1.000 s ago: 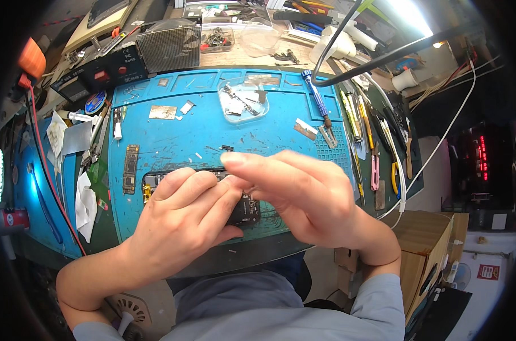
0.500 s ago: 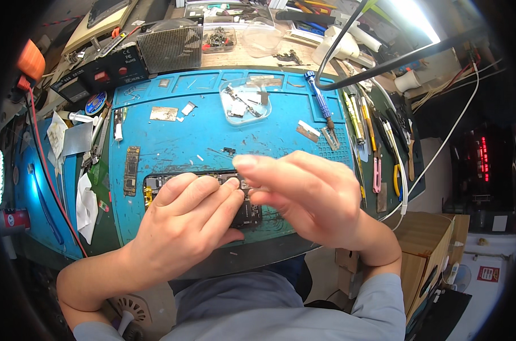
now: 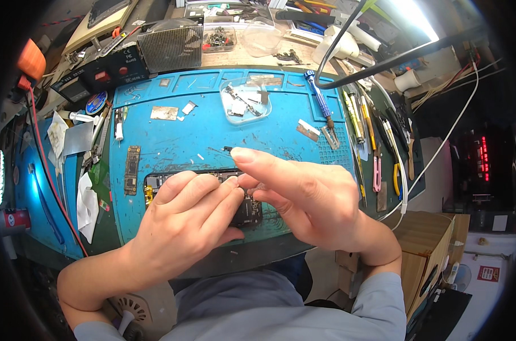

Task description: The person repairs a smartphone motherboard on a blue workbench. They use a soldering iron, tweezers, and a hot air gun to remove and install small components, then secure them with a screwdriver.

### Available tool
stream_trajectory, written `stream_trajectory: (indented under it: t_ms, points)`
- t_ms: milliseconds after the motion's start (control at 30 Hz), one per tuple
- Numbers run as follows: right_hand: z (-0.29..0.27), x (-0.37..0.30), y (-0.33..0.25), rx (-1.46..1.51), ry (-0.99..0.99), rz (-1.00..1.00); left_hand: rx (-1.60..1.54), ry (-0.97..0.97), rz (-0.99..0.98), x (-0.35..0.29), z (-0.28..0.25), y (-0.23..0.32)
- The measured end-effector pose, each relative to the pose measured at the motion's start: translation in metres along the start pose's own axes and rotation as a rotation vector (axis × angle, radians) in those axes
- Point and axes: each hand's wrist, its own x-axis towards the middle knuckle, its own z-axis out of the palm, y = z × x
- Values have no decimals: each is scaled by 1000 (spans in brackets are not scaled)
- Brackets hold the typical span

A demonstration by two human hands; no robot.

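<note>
An opened smartphone with its inner boards showing lies near the mat's front edge, mostly covered by my hands. My left hand is closed over it, its fingertips pressing on the inside and the thumb at the near edge. My right hand is at the phone's right part. Its index finger stretches out above, while the other fingertips and thumb come close together beside my left fingertips. Whatever they pinch is too small or hidden. A small black part lies just beyond the phone.
A blue work mat carries a loose circuit board and a clear plastic tub of small parts. A blue screwdriver lies at the far right, with tweezers and pliers beyond. White cable hangs along the right side.
My right hand has shifted slightly; its index finger dipped onto the line of the small black part, and its other fingertips moved left against my left fingertips. My left hand stays in place.
</note>
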Motion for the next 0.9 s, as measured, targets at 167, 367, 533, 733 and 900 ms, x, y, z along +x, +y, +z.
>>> stream_trajectory:
  t_ms: [167,367,533,733,900]
  points:
    - [-7,-2,3,-42,-48,-53,-2,-5,-14,0,-2,2]
    - [-36,-26,2,-114,236,452,29,32,-29,-6,2,5]
    - [-21,-54,14,-555,33,384,126,58,-23,-4,-1,7]
    - [-50,-66,19,-888,194,434,0,4,-75,-2,-6,-2]
    - [-90,-72,36,-863,250,615,-89,-20,-79,6,-9,-5]
